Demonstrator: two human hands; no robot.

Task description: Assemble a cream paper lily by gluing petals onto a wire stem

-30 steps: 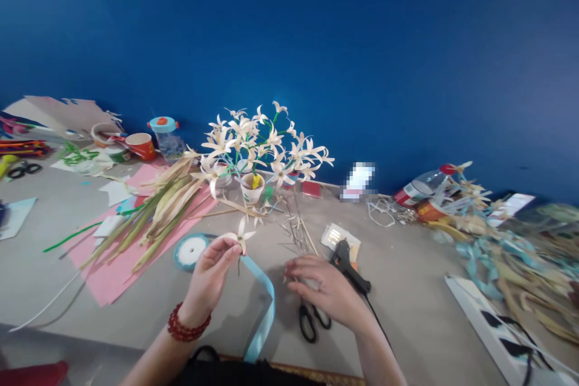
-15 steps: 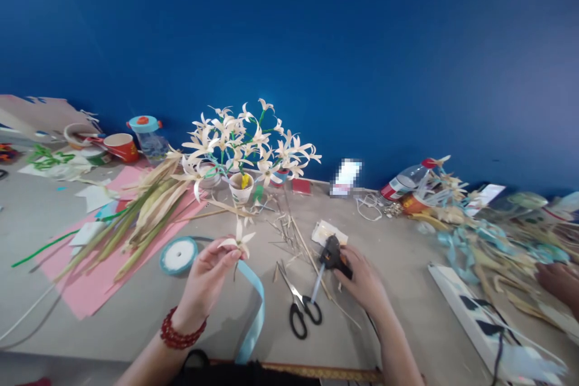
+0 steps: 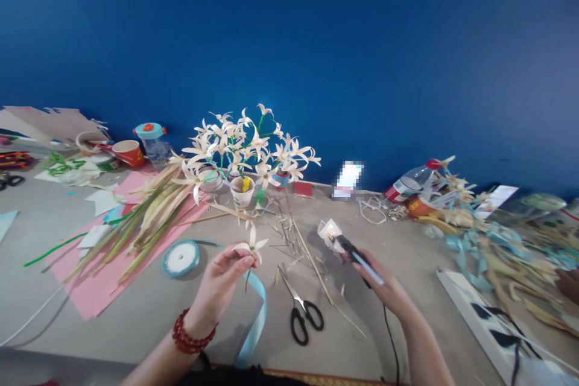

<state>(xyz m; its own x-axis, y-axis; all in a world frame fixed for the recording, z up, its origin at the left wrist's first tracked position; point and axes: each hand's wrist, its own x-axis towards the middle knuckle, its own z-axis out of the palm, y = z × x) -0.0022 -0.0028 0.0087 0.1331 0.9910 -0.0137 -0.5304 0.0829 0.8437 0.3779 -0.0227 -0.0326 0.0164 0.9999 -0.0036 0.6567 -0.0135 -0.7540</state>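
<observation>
Between thumb and fingers, my left hand (image 3: 228, 274) pinches a small cream husk flower (image 3: 252, 246) with its thin stem pointing down. My right hand (image 3: 377, 280) is wrapped round a black hot glue gun (image 3: 350, 248), a pale glue stick jutting from its rear and its cord trailing down. The gun's front is at a small white packet (image 3: 330, 230); whether they are stuck together I cannot tell. Black-handled scissors (image 3: 302, 307) lie partly open between my hands. Light blue ribbon (image 3: 256, 319) runs beside my left hand from a spool (image 3: 181, 257).
Paper cups (image 3: 242, 192) hold a bunch of finished husk flowers (image 3: 253, 148) at the back. Dried husks (image 3: 149, 217) lie on pink paper (image 3: 84, 289) at left. Thin straw pieces (image 3: 312, 259) are scattered mid-table. A power strip (image 3: 470, 307) and another person's hand (image 3: 567, 282) are at right.
My right hand has picked up and turned the glue gun, which now points away from me, its stick toward me. My left hand with the flower has shifted slightly right.
</observation>
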